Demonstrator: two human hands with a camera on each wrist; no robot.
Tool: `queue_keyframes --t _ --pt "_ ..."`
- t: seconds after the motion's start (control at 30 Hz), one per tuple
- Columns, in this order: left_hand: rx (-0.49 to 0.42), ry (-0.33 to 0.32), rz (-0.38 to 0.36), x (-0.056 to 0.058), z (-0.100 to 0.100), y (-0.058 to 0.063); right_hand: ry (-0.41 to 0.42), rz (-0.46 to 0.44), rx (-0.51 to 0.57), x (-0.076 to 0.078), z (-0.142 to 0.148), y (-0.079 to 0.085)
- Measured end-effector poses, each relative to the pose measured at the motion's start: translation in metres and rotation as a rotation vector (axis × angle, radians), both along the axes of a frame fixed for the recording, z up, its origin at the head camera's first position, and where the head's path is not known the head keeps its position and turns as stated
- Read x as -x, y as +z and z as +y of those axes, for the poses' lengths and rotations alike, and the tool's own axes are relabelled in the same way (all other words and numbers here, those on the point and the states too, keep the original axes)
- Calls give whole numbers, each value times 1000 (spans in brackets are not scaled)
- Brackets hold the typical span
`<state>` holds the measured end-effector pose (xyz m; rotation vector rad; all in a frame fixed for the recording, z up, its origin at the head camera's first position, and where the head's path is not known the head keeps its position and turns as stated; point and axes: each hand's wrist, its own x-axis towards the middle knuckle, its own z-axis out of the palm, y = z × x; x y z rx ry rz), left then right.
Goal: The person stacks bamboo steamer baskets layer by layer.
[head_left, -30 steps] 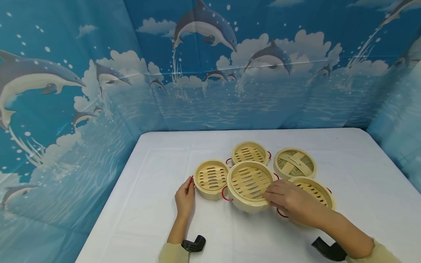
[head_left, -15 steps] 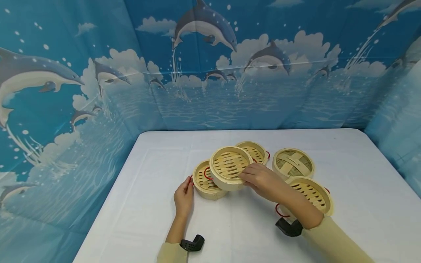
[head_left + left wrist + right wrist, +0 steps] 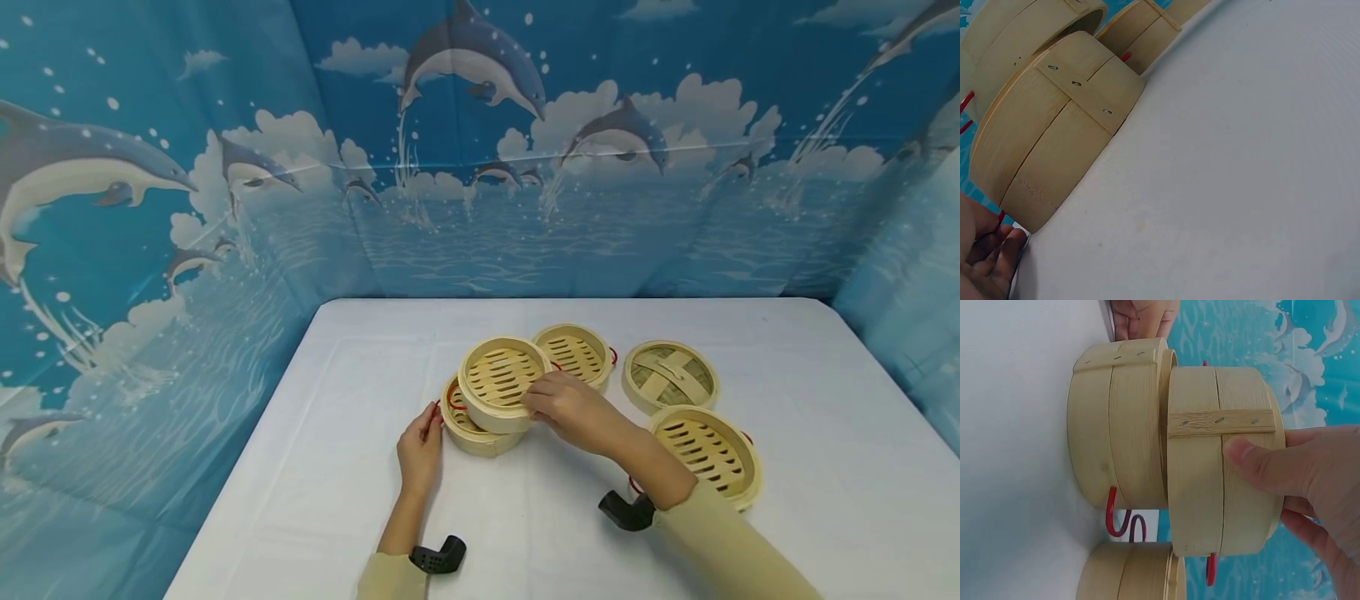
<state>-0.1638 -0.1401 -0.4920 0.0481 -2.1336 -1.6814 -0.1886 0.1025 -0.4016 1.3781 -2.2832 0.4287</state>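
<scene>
My right hand (image 3: 573, 410) grips the side of a round bamboo steamer basket (image 3: 504, 375) with a slatted floor and red handles, the thumb (image 3: 1254, 459) against its outer wall. This basket sits over another bamboo steamer basket (image 3: 1060, 125) standing on the table, tilted and offset toward the right, covering most of its top. Whether it rests fully on the lower rim I cannot tell. At the lower basket's left side my left hand (image 3: 419, 450) pinches its red handle (image 3: 1001, 217) between thumb and fingers.
A third steamer basket (image 3: 572, 350) stands just behind, close to the pair. Farther right lie a woven steamer lid (image 3: 670, 375) and another slatted basket (image 3: 705, 450), partly behind my right forearm. The table has a white cloth (image 3: 322, 500); a dolphin-print curtain (image 3: 465, 242) surrounds it.
My right hand has carried its basket from the middle leftward and back, over the left basket. In the last half second it shifted slightly further left. The left hand has stayed put.
</scene>
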Motion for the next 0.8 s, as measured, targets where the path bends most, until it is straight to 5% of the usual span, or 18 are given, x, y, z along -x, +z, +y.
queue_keyframes --t 0.2,0.8 --pt "35 26 -35 9 -5 -20 12 18 -13 1 -9 0" --pt "95 55 -38 8 -5 -19 -16 -26 -90 -2 -29 0"
